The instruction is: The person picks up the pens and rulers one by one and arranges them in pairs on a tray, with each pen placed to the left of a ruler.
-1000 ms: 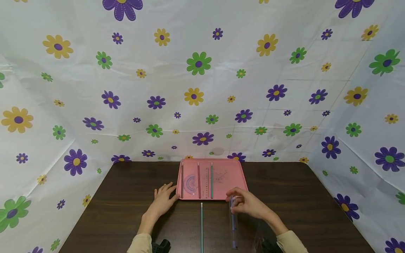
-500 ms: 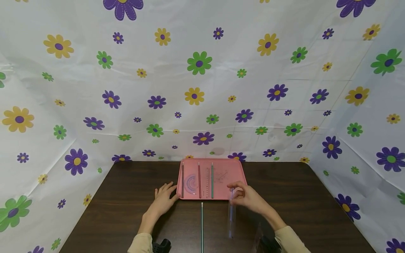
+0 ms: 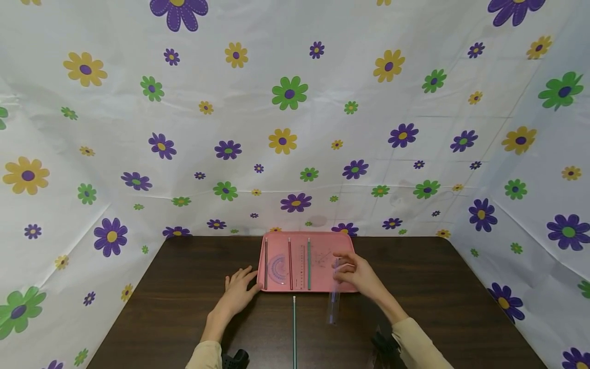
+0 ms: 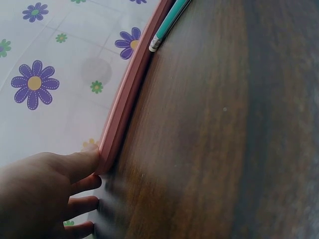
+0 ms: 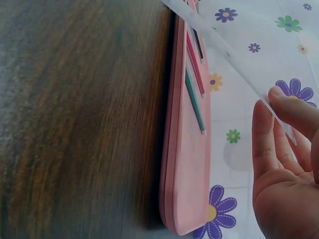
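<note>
My right hand pinches one end of a clear plastic ruler between thumb and fingers. In the head view the ruler crosses the front right edge of the pink tray, its free end pointing toward me. The right wrist view shows the ruler slanting above the tray. My left hand lies beside the tray's front left corner, fingers spread, the thumb touching the rim. Inside the tray lie a black pencil, a clear protractor, a red pencil, another clear ruler and a green pencil.
Another green pencil lies on the dark wooden table, in front of the tray. Faint dark marks show in the tray's right part. A flower-patterned sheet stands behind the table and along its sides.
My right hand has moved forward and up over the tray's right part, and the ruler has gone with it, away from me. My left hand stays at the tray corner.
</note>
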A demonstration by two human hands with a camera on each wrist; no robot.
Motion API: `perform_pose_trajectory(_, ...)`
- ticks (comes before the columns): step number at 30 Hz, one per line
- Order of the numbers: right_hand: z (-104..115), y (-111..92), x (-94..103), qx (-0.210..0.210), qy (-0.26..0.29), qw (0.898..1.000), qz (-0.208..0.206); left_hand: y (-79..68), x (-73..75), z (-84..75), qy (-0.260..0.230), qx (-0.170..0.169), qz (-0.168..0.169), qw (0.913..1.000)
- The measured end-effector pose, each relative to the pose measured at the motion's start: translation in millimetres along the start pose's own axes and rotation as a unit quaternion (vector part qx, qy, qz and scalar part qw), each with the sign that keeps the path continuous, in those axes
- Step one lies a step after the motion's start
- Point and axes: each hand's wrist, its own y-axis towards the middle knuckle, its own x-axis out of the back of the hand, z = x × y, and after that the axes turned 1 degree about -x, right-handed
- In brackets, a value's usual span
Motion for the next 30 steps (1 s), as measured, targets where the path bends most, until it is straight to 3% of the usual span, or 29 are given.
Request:
perform_pose_trajectory(8,0,14,-2.9,-0.003,-0.028,0.998,-0.048,-0.7,-0.5,1.0,0.001,0.002,0.000,1.0000)
perform_pose_trajectory(17,-2,29,-7.5,-0.006,-0.007,0.996,-0.090,-0.7,-0.2,0.5,-0.004,0.001,0.000,1.0000)
perform_pose_trajectory(30,-10,60,-4.8,-0.038,-0.040,0.984,-0.167,-0.3,-1.0,0.3,-0.005,-0.001,-0.003,1.0000)
